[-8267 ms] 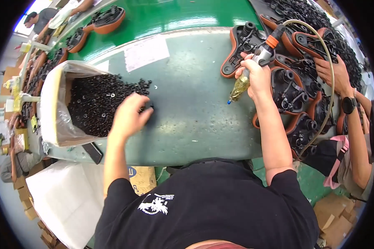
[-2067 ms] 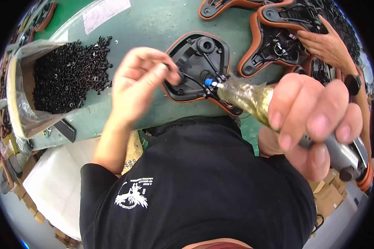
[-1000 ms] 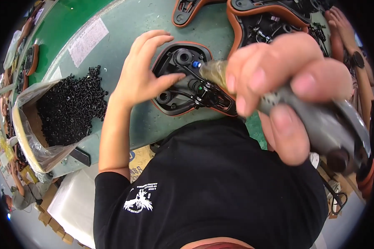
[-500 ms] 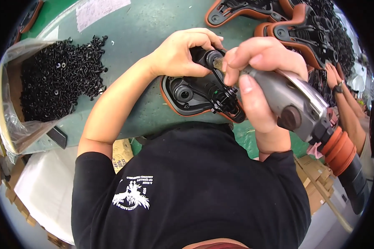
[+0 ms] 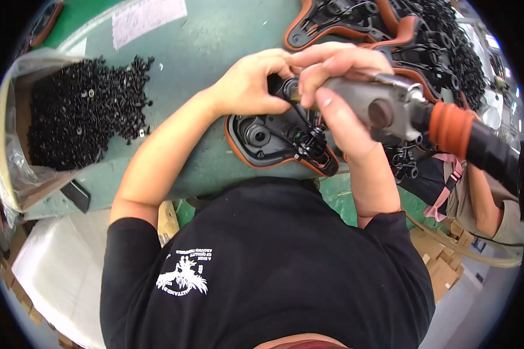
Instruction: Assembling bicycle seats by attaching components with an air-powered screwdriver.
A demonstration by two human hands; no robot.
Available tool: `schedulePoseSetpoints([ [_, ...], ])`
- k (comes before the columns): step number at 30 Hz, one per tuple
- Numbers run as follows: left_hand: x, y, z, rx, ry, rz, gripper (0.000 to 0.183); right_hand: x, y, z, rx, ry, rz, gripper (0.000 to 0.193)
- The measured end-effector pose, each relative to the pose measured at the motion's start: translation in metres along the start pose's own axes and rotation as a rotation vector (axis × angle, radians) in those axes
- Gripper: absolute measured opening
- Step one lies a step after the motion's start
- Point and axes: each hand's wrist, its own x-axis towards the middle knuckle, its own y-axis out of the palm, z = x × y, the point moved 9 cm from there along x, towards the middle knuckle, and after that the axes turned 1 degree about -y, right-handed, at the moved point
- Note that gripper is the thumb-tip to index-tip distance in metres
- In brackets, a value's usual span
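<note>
Black plastic underside up, orange-brown rim: bicycle saddle lies on the green tabletop at its near edge, nose toward the lower right. Left hand on the far side of the saddle, thumb and fingers bent around a dark round part; pressure of that grip cannot be told. Right hand wrapped firmly around a grey power driver; driver tip at the same part, contact hidden by fingers. Orange sleeve and black hose behind the driver. Left: black screws spilling from a plastic-lined box on its side; flat black object just beside it. Upper right: more saddles, overlapping. Far right: co-worker's forearm.
</note>
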Motion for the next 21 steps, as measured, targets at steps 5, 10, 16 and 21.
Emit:
schedulePoseSetpoints([
  [5,-0.023,-0.052,-0.023,0.187,0.055,-0.131,0.038,-0.005,-0.015,0.055,0.047,-0.183,-0.063,0.029],
  [10,-0.079,-0.258,0.002,0.369,-0.375,-0.827,0.044,-0.007,-0.07,0.016,0.024,-0.028,-0.449,0.026],
  [16,-0.103,-0.269,-0.036,0.583,-0.352,-0.829,0.037,-0.011,-0.089,-0.094,0.146,0.394,-0.753,0.02],
  [21,-0.147,-0.142,-0.051,1.025,-0.492,-0.104,0.026,-0.003,-0.096,-0.133,0.138,0.52,-0.805,0.019],
])
